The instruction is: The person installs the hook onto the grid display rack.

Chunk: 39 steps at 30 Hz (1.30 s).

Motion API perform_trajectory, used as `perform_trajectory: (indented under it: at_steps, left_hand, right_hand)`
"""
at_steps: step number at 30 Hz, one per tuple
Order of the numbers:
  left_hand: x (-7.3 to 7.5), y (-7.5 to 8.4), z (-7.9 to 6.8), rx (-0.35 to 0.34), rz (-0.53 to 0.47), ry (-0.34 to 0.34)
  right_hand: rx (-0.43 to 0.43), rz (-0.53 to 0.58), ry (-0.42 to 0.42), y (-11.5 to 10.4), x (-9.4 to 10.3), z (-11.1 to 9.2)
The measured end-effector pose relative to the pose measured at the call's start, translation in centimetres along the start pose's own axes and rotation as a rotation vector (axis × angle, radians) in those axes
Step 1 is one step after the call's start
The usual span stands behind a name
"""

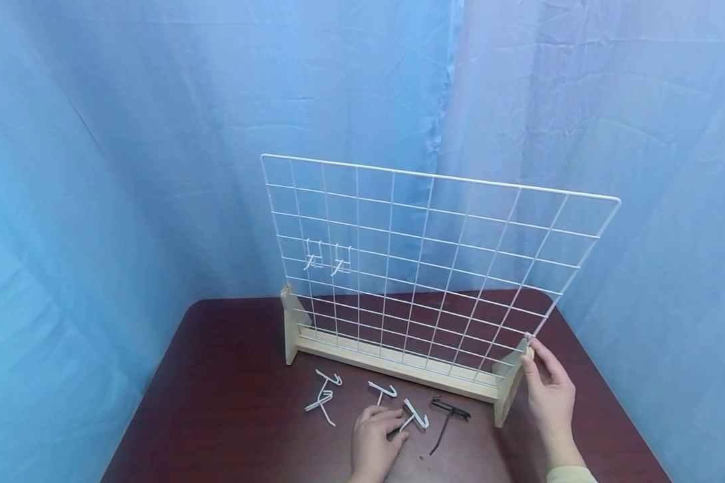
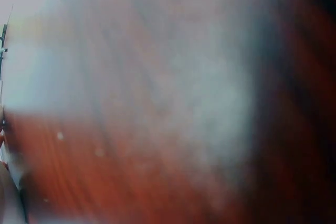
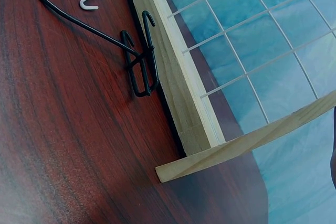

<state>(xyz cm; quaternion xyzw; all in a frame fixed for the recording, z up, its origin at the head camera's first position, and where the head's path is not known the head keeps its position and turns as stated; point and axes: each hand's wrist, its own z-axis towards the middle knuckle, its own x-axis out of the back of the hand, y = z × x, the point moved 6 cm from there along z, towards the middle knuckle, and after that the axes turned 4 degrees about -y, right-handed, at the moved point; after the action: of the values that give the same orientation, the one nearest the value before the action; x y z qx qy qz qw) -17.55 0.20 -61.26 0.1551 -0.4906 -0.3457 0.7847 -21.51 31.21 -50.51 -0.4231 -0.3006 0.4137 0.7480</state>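
A white wire grid panel (image 1: pixel 432 176) stands upright in a pale wooden stand (image 1: pixel 393 366). My right hand (image 1: pixel 552 396) pinches the top of the stand's right end piece, by the grid's edge, between thumb and fingers. Low over the table, my left hand (image 1: pixel 376 439) has thumb and fingers about the stem of a white wire hook (image 1: pixel 417 414). Another white hook (image 1: pixel 383 389) lies at its fingertips, its stem partly hidden. Just right of these is a black hook (image 1: pixel 450 408), also seen in the right wrist view. The left wrist view is mostly blurred.
Two white hooks hang on the grid's left side, a left one (image 1: pixel 312 260) and a right one (image 1: pixel 341 263). More white hooks (image 1: pixel 323 399) lie in front of the stand's left half. Blue curtains (image 1: pixel 157 134) surround the dark red table (image 1: pixel 217 376).
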Motion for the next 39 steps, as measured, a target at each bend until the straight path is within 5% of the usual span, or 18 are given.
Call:
perform_trajectory:
  at_steps: [18,26,34,39]
  left_hand:
    - [0.6,0.2,0.1,0.040,-0.018,0.128]
    - [1.0,0.2,0.4,0.085,-0.077,0.112]
    - [1.0,0.1,1.0,0.180,-0.126,0.027]
    - [1.1,0.1,1.2,0.156,-0.153,0.023]
  right_hand:
    - [-0.021,-0.017,0.006,0.2,0.0,-0.1]
    - [-0.029,-0.017,0.007,0.2,0.1,0.0]
    - [-0.043,-0.018,0.008,-0.2,0.1,-0.1]
    - [-0.025,-0.013,0.007,-1.7,-0.1,-0.3]
